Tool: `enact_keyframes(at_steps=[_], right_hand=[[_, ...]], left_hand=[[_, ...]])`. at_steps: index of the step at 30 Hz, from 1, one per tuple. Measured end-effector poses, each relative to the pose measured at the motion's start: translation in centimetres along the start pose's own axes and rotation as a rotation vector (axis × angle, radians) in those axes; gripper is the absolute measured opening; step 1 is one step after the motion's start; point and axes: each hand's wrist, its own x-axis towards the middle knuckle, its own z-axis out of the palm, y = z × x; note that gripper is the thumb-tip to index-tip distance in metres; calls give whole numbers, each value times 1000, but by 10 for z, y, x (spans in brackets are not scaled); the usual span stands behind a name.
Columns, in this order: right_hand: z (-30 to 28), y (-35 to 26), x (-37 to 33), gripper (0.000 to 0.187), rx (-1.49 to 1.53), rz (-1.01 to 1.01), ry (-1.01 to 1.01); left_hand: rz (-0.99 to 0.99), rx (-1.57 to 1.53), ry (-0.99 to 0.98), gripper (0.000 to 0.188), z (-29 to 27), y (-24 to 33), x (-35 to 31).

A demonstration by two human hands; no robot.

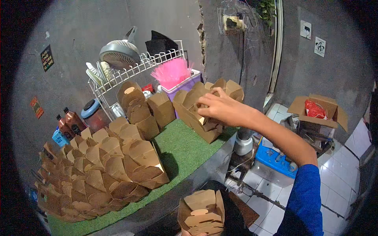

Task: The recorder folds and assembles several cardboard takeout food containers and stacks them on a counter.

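At the lower edge, my left hand (pixel 188 233) shows only a little skin, closed on a nested stack of open brown paper food boxes (pixel 201 205). My right hand (pixel 216 107) reaches out across the green mat with curled fingers. It grips the edge of a box in another brown paper box stack (pixel 204 128) at the mat's far right end; the fingertips are partly hidden. Rows of open paper boxes (pixel 102 173) stand packed close together on the left half of the mat.
Taller nested boxes (pixel 136 106) stand at the back beside a white wire rack (pixel 118 76) bearing a fan (pixel 119 54). Pink plastic (pixel 172 73) fills a purple bin. Bottles (pixel 73 122) line the wall. On the right are a blue-lidded container (pixel 275 157) and a carton (pixel 315 114).
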Motion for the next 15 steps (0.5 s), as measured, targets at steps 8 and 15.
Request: enact_keyframes(at_steps=[8, 15], right_hand=[[10, -12, -18, 33, 50, 17, 134], [4, 5, -25, 47, 68, 49, 88]], left_hand=[[182, -128, 133, 94, 20, 80, 48], [492, -64, 261, 100, 72, 187, 131]])
